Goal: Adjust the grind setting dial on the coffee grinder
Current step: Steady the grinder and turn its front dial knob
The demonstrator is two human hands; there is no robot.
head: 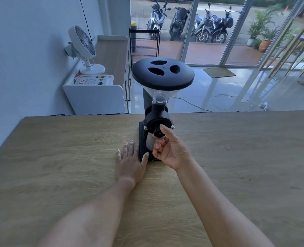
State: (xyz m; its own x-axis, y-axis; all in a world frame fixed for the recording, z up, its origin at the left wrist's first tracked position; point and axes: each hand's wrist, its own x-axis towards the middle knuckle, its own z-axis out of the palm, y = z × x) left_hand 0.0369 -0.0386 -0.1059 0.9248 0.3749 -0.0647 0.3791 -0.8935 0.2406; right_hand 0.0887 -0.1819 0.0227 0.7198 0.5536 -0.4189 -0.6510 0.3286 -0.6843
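Wood-grain counter fills the near view, and both my forearms reach across it toward its far edge. My left hand lies flat, palm down, its fingers spread and released, just beside the base of the coffee grinder, thumb touching the base's near corner. I would press that palm firmly against the base so the machine cannot twist. My right hand is raised in front of the grinder's body, thumb and forefinger pinching the grind setting dial, the other fingers curled under. For a good turn I would keep the pinch light, rotate from the wrist in small clicks, and stop to read the mark. That mark is the trouble: my own fingers cover most of the dial, and any numbers are too small to make out. Behind, the black lid caps the clear hopper at the counter's far edge.
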